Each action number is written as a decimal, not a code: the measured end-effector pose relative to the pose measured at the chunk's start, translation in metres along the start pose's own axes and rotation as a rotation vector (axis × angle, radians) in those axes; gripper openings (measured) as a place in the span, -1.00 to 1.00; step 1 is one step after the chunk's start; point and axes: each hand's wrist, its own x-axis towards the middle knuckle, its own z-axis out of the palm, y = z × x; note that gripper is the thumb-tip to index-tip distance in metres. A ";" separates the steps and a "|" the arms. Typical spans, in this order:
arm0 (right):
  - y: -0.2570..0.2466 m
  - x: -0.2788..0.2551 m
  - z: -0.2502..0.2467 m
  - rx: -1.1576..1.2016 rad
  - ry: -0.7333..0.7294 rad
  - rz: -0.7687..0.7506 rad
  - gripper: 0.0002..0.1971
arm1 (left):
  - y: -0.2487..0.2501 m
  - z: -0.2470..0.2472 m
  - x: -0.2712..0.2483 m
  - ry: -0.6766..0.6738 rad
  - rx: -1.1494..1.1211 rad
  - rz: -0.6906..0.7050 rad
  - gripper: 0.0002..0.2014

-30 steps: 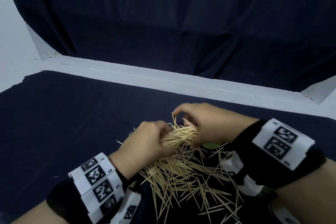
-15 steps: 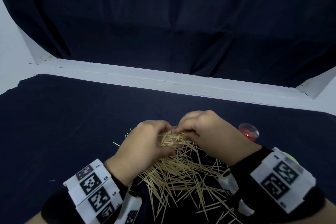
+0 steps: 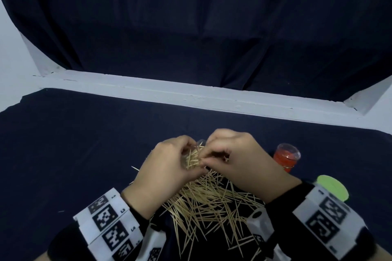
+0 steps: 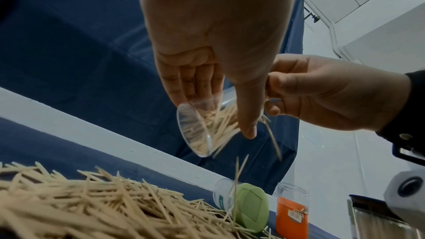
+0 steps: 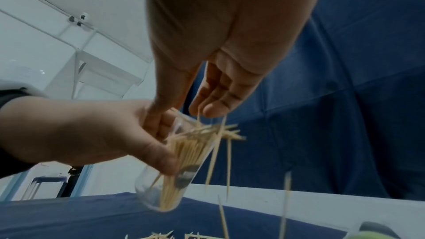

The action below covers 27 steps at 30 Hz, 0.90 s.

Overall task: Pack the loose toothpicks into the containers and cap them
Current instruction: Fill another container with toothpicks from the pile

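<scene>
My left hand grips a clear plastic container and holds it tilted above the table. A bundle of toothpicks fills the container, and their tips stick out of its mouth. At that mouth my right hand pinches a few toothpicks with curled fingers. Several toothpicks drop from the mouth through the air. Below both hands the loose toothpick pile is spread on the dark cloth.
A clear container with an orange label stands upright to the right of my hands. A green cap lies near my right wrist, against another clear container on its side. A white ledge runs behind.
The bundle that my right hand held over the left hand now sits in the clear container. Both hands have closed together, and the orange container and green cap have come into view.
</scene>
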 end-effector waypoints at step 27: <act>-0.012 -0.005 -0.002 0.211 0.320 0.320 -0.85 | 0.001 0.000 -0.004 0.154 -0.103 0.093 -0.56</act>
